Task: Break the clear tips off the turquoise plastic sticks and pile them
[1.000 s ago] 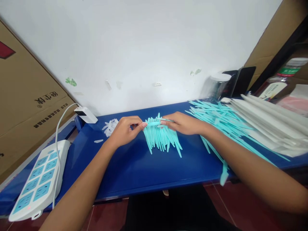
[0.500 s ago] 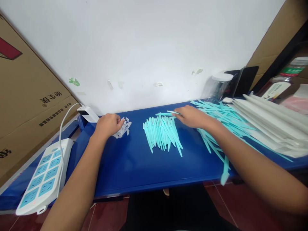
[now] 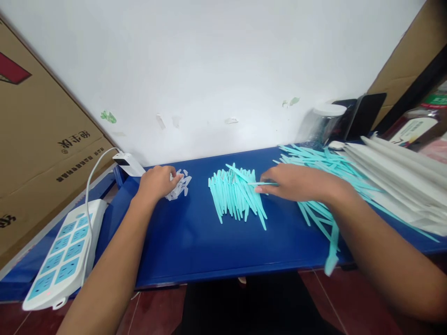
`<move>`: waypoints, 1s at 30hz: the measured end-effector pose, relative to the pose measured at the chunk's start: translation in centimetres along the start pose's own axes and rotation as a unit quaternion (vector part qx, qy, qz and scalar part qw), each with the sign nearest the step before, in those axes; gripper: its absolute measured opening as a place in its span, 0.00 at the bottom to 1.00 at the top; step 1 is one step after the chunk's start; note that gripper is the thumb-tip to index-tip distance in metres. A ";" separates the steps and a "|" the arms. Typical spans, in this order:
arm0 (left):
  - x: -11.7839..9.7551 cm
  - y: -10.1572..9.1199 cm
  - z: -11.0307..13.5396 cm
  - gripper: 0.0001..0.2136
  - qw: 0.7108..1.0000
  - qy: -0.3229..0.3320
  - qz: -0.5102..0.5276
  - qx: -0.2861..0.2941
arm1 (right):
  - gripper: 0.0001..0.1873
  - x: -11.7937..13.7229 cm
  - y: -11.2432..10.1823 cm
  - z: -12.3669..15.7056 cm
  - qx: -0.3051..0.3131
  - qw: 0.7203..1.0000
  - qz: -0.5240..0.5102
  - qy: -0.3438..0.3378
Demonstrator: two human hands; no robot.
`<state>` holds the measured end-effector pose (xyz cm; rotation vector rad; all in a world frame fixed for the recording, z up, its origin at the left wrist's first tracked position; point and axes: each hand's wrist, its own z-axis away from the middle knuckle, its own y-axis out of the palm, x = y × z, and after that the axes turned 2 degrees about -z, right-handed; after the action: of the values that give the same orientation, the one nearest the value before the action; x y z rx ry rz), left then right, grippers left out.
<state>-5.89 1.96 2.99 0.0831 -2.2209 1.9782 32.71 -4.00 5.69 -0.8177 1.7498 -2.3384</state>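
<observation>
left hand [image 3: 159, 181] partly hides translucent pieces [image 3: 181, 187]

The stick row [image 3: 232, 193] lies on the table [image 3: 195, 246] — small pieces [image 3: 180, 187] left, loose sticks [image 3: 316, 159] right.

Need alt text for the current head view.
A person's right hand holds a turquoise stick at the edge of a stick pile on a blue table; the left hand is at a heap of translucent pieces. More turquoise sticks lie farther right, a white power strip at left.
</observation>
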 end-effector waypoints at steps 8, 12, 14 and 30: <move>-0.7 -0.1 0.1 0.21 0.996 0.012 0.033 -0.078 | 0.30 0.1 -1.9 0.0 0.028 0.985 -0.118 -0.121; -3.9 -0.3 1.2 0.19 0.952 0.114 0.208 -0.191 | 0.27 0.4 -0.9 -1.5 0.002 0.983 -0.142 -0.120; -6.2 -0.3 2.3 0.18 0.909 0.180 0.312 -0.209 | 0.27 1.0 -0.3 -1.9 0.036 0.975 -0.165 -0.142; -9.0 -0.5 3.9 0.16 0.837 0.285 0.445 -0.142 | 0.23 1.1 0.2 -2.2 0.052 0.958 -0.229 -0.162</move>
<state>2.71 -2.59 1.60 -1.6082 -2.2288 1.5604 30.66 -2.61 5.48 -1.6264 1.4015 -2.3405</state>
